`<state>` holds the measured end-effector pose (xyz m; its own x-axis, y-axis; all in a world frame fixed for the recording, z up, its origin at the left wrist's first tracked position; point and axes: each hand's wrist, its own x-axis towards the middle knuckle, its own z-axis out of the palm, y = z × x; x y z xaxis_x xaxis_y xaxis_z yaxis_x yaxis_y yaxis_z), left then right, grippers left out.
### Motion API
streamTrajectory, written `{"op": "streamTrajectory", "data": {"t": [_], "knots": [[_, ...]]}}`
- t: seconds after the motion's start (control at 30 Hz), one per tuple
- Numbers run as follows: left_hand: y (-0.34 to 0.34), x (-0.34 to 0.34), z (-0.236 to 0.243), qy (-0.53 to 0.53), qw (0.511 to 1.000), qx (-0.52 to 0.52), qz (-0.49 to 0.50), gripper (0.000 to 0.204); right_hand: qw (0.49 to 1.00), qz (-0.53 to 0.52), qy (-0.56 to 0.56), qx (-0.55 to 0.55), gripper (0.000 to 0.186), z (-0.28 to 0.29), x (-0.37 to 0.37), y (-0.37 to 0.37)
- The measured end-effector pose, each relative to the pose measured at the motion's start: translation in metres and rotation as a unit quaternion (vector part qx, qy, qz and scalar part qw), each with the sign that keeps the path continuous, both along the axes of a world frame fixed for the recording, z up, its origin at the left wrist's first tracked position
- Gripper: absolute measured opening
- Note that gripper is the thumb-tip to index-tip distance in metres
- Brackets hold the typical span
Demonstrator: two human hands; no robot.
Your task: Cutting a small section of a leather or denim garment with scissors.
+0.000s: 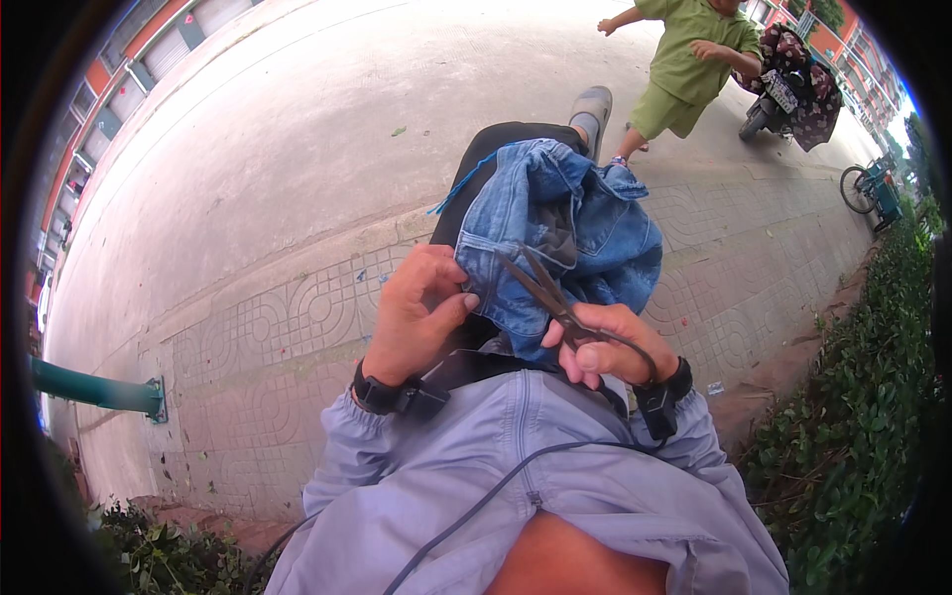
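Note:
A bunched piece of blue denim (pixel 575 223) lies on my raised knee, with a loose blue thread (pixel 458 188) trailing off its left side. My left hand (pixel 416 312) pinches the denim's lower left edge between thumb and fingers. My right hand (pixel 605 347) grips dark metal scissors (pixel 540 283), whose blades are parted and point up-left onto the denim's seam. Both wrists wear black straps. My legs are in dark trousers and a grey shoe (pixel 593 109) shows beyond the cloth.
A patterned tile pavement (pixel 297 317) runs beside a concrete road (pixel 297 129). A person in green clothes (pixel 689 59) walks at the top right near a parked scooter (pixel 788 89) and a bicycle (pixel 868 188). A low hedge (pixel 863 397) lines the right; a green post (pixel 99 392) stands left.

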<state>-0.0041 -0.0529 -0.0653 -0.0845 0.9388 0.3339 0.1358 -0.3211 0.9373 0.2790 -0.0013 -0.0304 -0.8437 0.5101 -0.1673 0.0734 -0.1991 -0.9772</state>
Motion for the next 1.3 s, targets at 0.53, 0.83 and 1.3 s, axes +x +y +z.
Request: {"op": "streamTrajectory", "data": {"t": [0.53,0.83,1.3], "knots": [[-0.001,-0.007,0.0,0.195,0.975,0.095,0.046,0.011,0.992,0.066,-0.073,0.073,0.035,0.02,-0.01,0.0],[-0.008,-0.008,-0.001,0.078,0.997,-0.019,0.013,0.003,0.988,0.087,-0.11,0.061,0.044,0.026,-0.011,-0.002],[-0.013,-0.007,-0.001,0.015,0.999,-0.049,0.009,0.003,0.984,0.12,-0.121,0.058,0.042,0.032,-0.016,0.003]]}}
